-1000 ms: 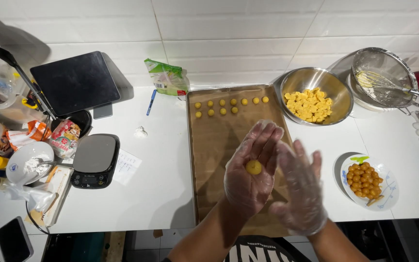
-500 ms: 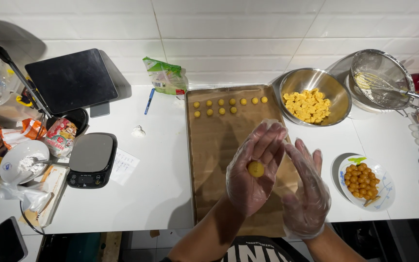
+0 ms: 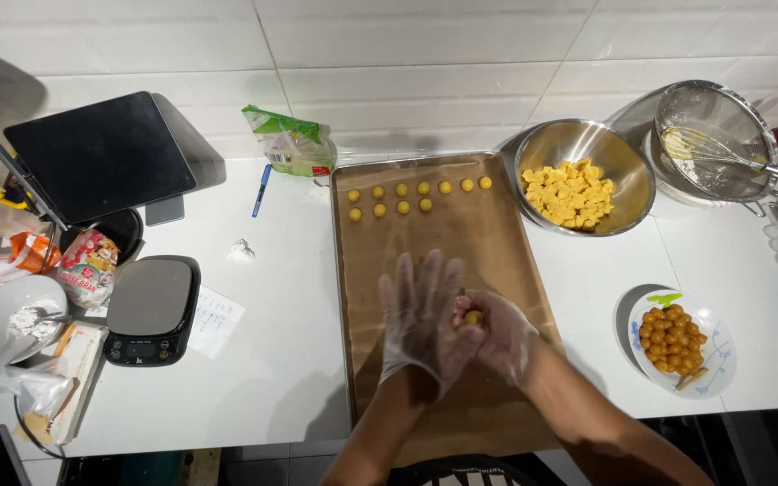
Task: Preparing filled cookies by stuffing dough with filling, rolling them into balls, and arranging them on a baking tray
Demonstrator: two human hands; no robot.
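Both of my hands wear clear plastic gloves and meet above a baking tray lined with brown paper (image 3: pixel 497 234). My left hand (image 3: pixel 420 319) lies flat with fingers spread, pressed against my right hand (image 3: pixel 497 337), which cups a small yellow dough ball (image 3: pixel 473 317) between the palms. Several finished yellow balls (image 3: pixel 402 198) sit in two short rows at the tray's far end. A steel bowl of yellow dough pieces (image 3: pixel 574 193) stands beyond the tray's right corner. A white plate of orange-brown balls (image 3: pixel 674 340) is to the right.
A black kitchen scale (image 3: pixel 150 308) sits left of the tray, with a dark tablet on a stand (image 3: pixel 101 155) behind it. A green packet (image 3: pixel 290 142), a blue pen (image 3: pixel 262 189), a sieve with whisk (image 3: pixel 713 148) and a bowl of white powder (image 3: pixel 15 317) surround the work area.
My hands have turned: the left palm, which faced up holding the ball, now lies over the right hand, and the ball sits between the two palms.
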